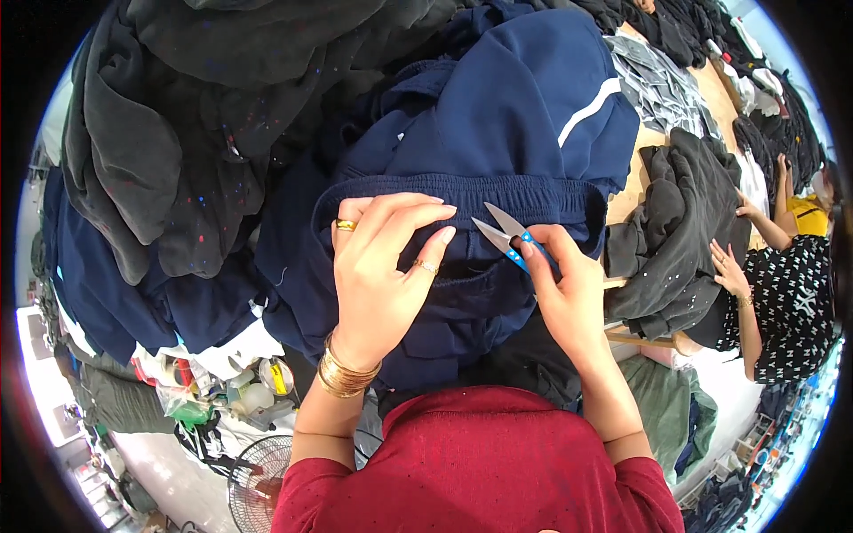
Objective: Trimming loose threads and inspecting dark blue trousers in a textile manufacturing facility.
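In my right hand (569, 280) is a pair of thread snips (508, 238) with blue handles. Their two pointed blades are spread apart and aim up and left over a navy garment's gathered waistband (524, 197). My left hand (382, 258) lies over the left part of that waistband, its thumb and index fingertips close together with a small gap between them. I see nothing in that gap. The navy garment (524, 98) stretches away from me, with a white stripe on its far right part. Its lower folds hang in front of me.
Black fabric (178, 124) is heaped at the left. Dark garments (675, 213) lie to the right, near a co-worker in a black patterned top (791, 302). Grey cut pieces (662, 84) cover part of the wooden table. A fan (258, 480) stands at lower left.
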Demonstrator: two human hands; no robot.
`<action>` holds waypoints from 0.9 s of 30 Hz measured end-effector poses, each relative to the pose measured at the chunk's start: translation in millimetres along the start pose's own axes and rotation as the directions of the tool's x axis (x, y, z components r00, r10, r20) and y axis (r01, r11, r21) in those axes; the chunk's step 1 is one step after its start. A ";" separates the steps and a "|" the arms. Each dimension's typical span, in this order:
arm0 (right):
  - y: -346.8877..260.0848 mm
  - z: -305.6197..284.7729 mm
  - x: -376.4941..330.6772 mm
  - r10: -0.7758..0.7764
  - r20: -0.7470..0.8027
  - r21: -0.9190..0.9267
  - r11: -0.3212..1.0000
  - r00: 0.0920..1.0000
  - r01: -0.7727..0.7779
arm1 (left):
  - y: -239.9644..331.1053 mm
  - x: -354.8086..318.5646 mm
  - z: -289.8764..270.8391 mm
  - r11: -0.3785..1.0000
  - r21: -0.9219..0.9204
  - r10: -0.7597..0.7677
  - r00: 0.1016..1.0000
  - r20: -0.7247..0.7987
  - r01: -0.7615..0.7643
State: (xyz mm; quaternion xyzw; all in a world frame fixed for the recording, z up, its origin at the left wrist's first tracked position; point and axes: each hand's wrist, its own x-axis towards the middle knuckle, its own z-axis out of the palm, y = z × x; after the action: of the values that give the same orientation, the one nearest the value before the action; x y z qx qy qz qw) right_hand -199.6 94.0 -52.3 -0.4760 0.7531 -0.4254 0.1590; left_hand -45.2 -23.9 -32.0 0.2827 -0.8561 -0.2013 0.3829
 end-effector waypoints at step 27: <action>0.4 -1.0 -1.5 0.291 0.205 0.704 0.620 0.935 -0.347 | 3.6 -2.2 4.8 0.997 -0.062 -0.057 0.998 -0.027 0.056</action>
State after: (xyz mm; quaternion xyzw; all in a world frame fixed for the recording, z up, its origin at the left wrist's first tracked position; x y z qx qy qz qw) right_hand -199.8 95.8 -52.2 -0.2462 0.5867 -0.6374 0.4346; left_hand -48.9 -19.1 -34.2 0.2978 -0.8358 -0.2339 0.3976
